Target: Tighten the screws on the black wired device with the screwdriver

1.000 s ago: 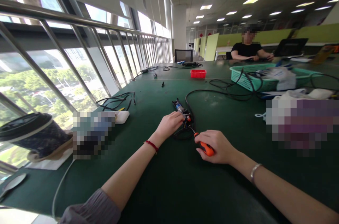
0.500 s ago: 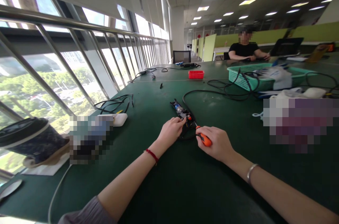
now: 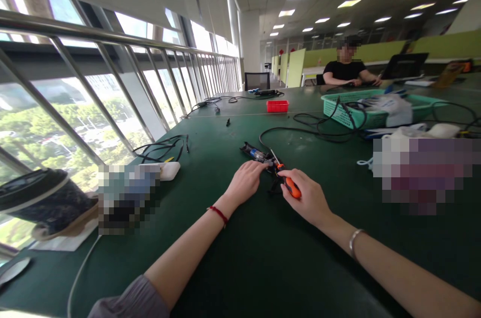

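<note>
An elongated black device point(image 3: 256, 153) lies on the green table, its casing opened, with blue and metallic parts showing inside. My left hand point(image 3: 245, 181) is closed on its near part, fingertips pressed against it. My right hand point(image 3: 306, 198) grips an orange and black screwdriver point(image 3: 292, 188). Its metal shaft points away from me and slightly left, over or beside the device's right side; I cannot tell whether the tip touches anything. The fingers partly hide the near end of the device.
A black cable point(image 3: 296, 129) curves behind the device toward a green basket point(image 3: 341, 111) holding bagged items. Farther back is a red box point(image 3: 277, 106). More cables point(image 3: 161, 146) and a white object point(image 3: 170, 171) lie left. A person point(image 3: 345, 70) sits across the table.
The device has turned, its near part swinging right with my left hand. More of the screwdriver's shaft shows now, angled up and left, where its tip was down at the device before.
</note>
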Demonstrator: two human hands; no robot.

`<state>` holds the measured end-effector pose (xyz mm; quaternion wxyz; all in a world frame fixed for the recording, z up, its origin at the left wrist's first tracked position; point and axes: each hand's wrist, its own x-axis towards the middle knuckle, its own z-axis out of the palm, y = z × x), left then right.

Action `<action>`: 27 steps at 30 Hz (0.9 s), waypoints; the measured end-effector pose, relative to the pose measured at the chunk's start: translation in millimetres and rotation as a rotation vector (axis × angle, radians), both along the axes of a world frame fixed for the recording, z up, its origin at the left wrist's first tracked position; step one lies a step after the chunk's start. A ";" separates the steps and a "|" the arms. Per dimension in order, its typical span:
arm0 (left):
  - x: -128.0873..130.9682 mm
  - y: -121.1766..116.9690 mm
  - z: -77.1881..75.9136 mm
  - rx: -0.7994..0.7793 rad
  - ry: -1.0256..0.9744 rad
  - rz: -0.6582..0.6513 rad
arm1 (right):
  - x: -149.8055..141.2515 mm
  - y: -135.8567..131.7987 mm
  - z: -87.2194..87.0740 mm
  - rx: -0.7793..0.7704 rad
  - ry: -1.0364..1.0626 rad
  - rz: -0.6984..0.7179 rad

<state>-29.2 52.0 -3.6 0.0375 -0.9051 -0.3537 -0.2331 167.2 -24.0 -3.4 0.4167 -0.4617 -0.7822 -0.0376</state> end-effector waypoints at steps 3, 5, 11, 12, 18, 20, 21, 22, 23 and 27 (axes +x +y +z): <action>-6.3 18.0 -1.0 0.066 -0.059 0.194 | -0.4 -1.5 1.2 0.021 -0.032 0.048; -8.2 27.6 -1.6 0.058 -0.037 0.250 | -0.5 -2.0 0.7 0.039 -0.034 0.058; -4.1 42.0 -3.5 0.040 0.128 0.128 | -1.2 -1.5 -0.1 0.075 -0.051 0.066; -3.6 42.9 -4.0 0.047 0.132 0.128 | -1.2 -1.3 0.3 0.079 -0.047 0.063; -5.7 41.0 -4.4 0.122 0.087 0.292 | 0.0 -2.2 1.3 0.090 -0.027 0.087; -6.9 38.7 -3.1 0.115 0.077 0.303 | 0.4 -2.7 0.8 0.098 -0.013 0.092; -7.5 37.6 -2.4 0.112 0.067 0.297 | 0.6 -2.9 0.8 0.104 0.001 0.093; -8.0 36.7 -1.6 0.109 0.054 0.288 | 1.0 -3.1 0.9 0.109 0.020 0.094; -8.5 36.1 -0.9 0.108 0.037 0.277 | 1.4 -3.2 1.2 0.115 0.043 0.094; -10.0 36.0 1.0 0.081 -0.010 0.214 | 3.4 -3.4 2.9 0.120 0.119 0.101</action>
